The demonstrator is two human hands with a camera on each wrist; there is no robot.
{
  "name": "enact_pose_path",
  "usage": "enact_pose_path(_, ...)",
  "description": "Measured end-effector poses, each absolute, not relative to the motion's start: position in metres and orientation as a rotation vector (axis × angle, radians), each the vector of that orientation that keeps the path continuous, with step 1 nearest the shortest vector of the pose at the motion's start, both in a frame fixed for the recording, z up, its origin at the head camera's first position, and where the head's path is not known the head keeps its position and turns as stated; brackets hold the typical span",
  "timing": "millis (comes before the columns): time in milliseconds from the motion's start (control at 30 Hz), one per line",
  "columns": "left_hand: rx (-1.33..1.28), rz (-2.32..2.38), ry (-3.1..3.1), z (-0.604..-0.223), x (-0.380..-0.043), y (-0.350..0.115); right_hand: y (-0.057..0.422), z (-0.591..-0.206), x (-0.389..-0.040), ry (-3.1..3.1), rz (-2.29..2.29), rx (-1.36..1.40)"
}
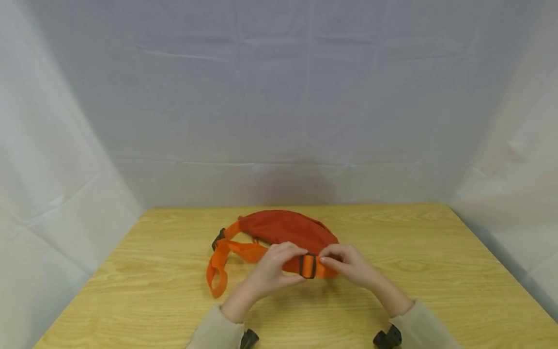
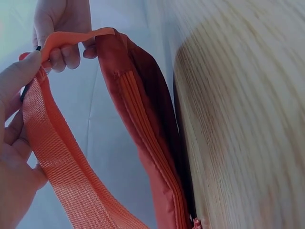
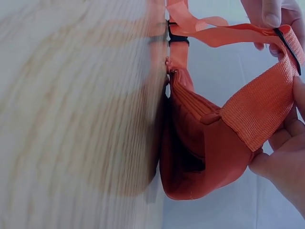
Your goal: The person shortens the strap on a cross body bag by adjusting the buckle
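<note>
A red waist bag [image 1: 287,227] with an orange webbing strap [image 1: 248,252] lies on the table. On the strap sits a black slide buckle [image 1: 307,266], lifted in front of the bag. My left hand [image 1: 275,266] pinches the buckle at its left side between thumb and fingers. Just to the right, my right hand [image 1: 348,264] grips the strap near the bag's right end, thumb toward the buckle. In the right wrist view the strap [image 3: 259,112] rises from the bag's end [image 3: 209,162] to the buckle [image 3: 289,50]. The bag's zipper [image 2: 136,112] shows in the left wrist view.
A black side-release clip [image 1: 219,239] joins the strap at the bag's left end. A loose strap loop [image 1: 216,276] lies to the left on the wooden table [image 1: 144,276]. White sheeting [image 1: 279,106] stands behind and on both sides.
</note>
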State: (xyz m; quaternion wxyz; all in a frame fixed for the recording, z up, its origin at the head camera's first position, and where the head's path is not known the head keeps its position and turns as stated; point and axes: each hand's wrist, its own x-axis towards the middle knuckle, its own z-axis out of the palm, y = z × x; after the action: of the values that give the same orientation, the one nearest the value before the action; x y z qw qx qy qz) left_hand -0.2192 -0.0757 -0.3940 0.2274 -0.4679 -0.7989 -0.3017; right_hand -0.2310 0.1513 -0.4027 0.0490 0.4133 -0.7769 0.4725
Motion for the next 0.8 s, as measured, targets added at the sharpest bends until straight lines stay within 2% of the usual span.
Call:
enact_pose_path(233,-1.282,-0.849,-2.207,-0.3958,-0.2202,-0.0748,0.1468,-0.4018,-0.2297,-2.405,1.550,1.204)
enact_pose_path(467,-1.211,-0.877,-2.220,-0.3950,-0.2192,-0.0759,0.1414,-0.4009,-0.2268,-2.402,1.790,1.012)
enact_pose_path(800,-1.192,-0.863,-2.218,-0.3968,-0.2214,-0.0805,0.1459,-0.4028,-0.2291,-2.439,1.896,1.090)
